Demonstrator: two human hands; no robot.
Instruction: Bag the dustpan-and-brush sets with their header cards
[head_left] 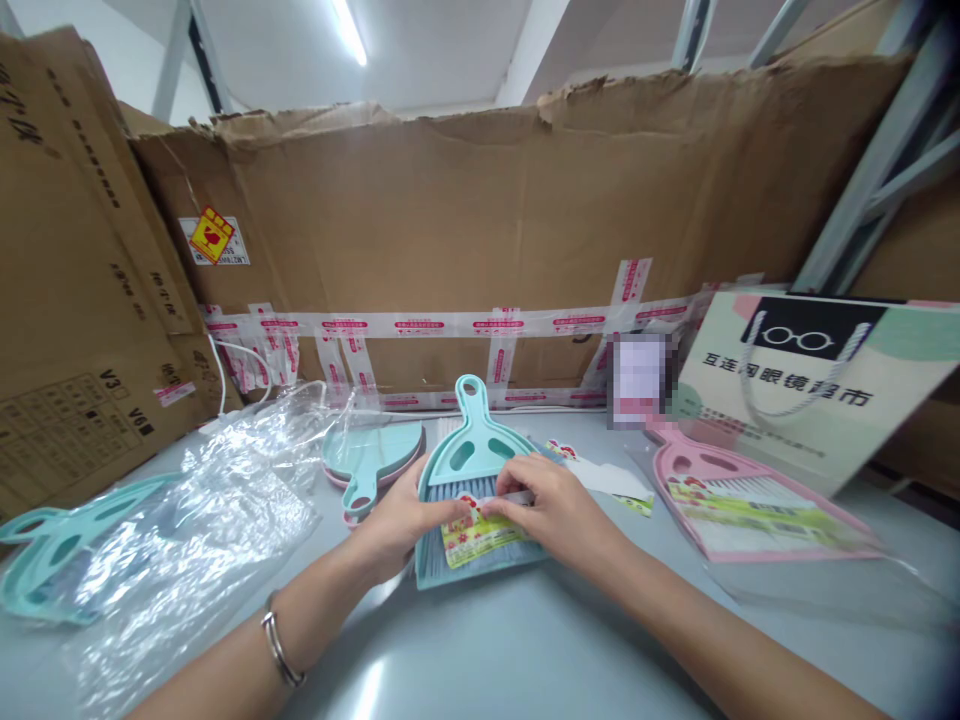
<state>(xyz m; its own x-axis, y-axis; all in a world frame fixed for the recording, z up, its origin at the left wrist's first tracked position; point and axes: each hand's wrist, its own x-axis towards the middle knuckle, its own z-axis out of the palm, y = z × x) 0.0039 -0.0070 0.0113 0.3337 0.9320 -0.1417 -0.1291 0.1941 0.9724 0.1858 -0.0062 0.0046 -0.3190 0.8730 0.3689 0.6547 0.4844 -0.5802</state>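
In the middle, a turquoise dustpan (480,576) holds a matching brush (480,455) with grey-blue bristles, its handle pointing away from me. A yellow-green label card (471,537) with red figures lies across the bristles. My left hand (401,525) is closed round the dustpan's left edge, the thumb pressing on the card. With fingertips pinched together, my right hand (551,500) grips the card's upper right part. Left of the set, another turquoise dustpan (382,447) lies over a pink one, partly behind my left hand.
Crumpled clear plastic bags (217,530) cover the left of the grey table, by a turquoise set (52,575). A bagged pink dustpan set (757,500) lies right, before a paper bag (817,390). More cards (600,475) lie behind my right hand. Cardboard (450,220) walls the back.
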